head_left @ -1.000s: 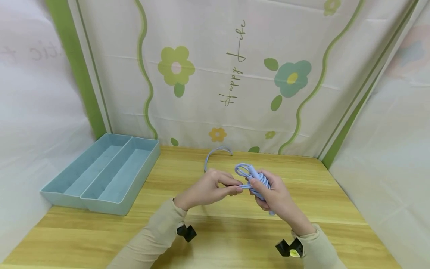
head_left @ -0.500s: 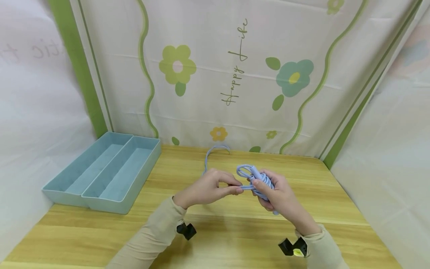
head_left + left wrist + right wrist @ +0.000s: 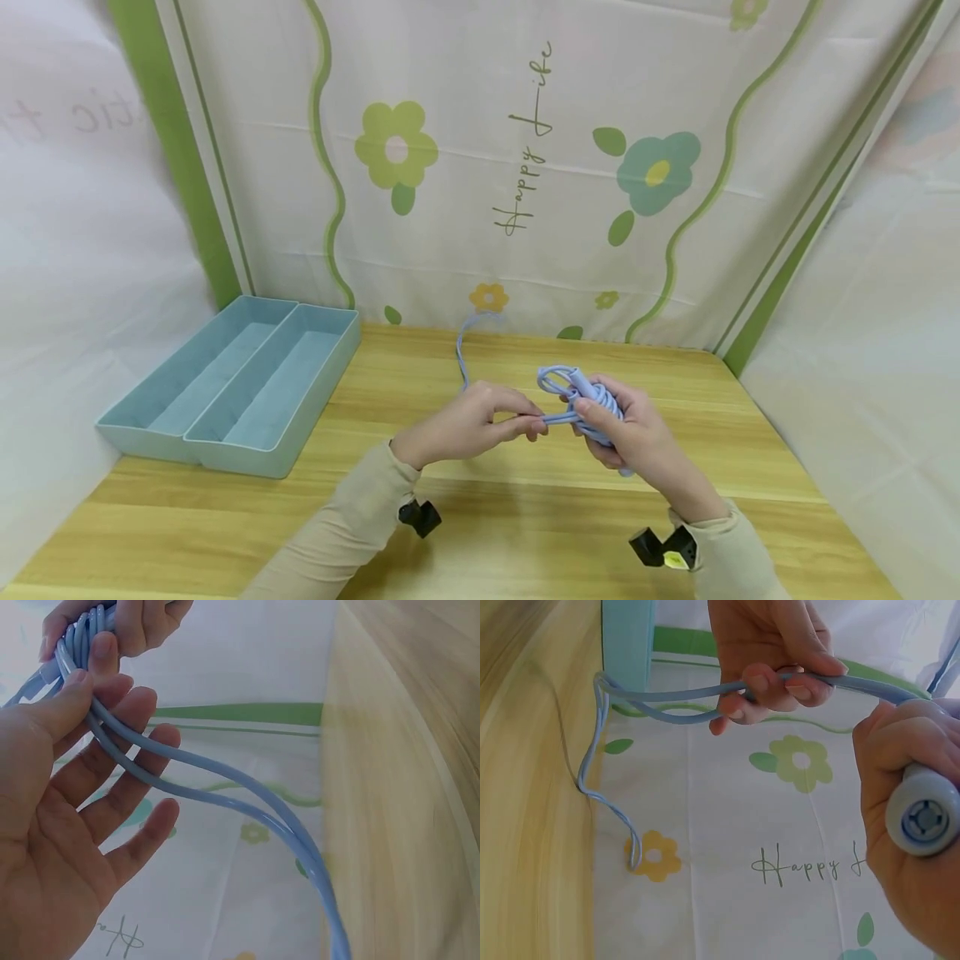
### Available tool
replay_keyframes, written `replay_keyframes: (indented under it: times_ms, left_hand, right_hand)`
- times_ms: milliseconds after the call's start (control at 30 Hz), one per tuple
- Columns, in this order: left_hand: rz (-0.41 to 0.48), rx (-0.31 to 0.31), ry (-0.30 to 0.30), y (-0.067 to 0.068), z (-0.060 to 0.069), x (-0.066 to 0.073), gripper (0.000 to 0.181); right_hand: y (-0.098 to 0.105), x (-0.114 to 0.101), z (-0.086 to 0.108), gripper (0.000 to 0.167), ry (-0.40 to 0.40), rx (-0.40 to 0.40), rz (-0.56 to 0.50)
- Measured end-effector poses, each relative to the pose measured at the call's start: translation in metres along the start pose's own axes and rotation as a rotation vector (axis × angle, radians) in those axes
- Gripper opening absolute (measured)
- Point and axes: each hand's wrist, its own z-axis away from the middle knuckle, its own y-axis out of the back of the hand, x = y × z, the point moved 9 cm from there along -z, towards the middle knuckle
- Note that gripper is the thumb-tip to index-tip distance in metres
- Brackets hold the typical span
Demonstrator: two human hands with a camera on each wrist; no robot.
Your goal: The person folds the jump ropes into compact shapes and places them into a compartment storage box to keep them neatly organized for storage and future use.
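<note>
A light blue jump rope is held between the two hands above the table. My right hand (image 3: 637, 433) grips its handles with the wound coils (image 3: 606, 410) around them. One round handle end (image 3: 924, 817) sticks out of that fist in the right wrist view. My left hand (image 3: 476, 423) pinches the doubled cord between thumb and fingertips, just left of the bundle. In the left wrist view its other fingers are spread loosely, and the two cord strands (image 3: 319, 877) run across them. Beyond the left hand, the loose tail (image 3: 461, 350) reaches toward the back of the table.
Two long light blue bins (image 3: 281, 392) stand side by side on the left of the wooden table (image 3: 525, 533). Behind the table hangs a white flowered curtain (image 3: 465, 225), with white cloth at both sides. Dark wrist cameras (image 3: 663, 550) are strapped on both sleeves.
Both hands have shifted slightly right, the right one a little more, so a longer doubled stretch shows between them. The tail's far end has moved up and slightly left.
</note>
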Motion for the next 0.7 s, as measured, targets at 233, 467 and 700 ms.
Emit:
replay_keyframes:
  times_ms: [233, 467, 700]
  left_hand:
    - [-0.021, -0.03, 0.014, 0.002, 0.002, -0.002, 0.015]
    - [-0.063, -0.028, 0.028, 0.004, 0.004, -0.003, 0.019]
    - [-0.131, -0.064, 0.041, 0.002, 0.006, -0.005, 0.026]
  right_hand:
    - [-0.004, 0.007, 0.001, 0.015, -0.077, -0.042, 0.032]
    - [-0.013, 0.012, 0.001, 0.022, -0.117, -0.147, 0.018]
    - [-0.024, 0.019, 0.004, 0.022, -0.161, -0.281, 0.029]
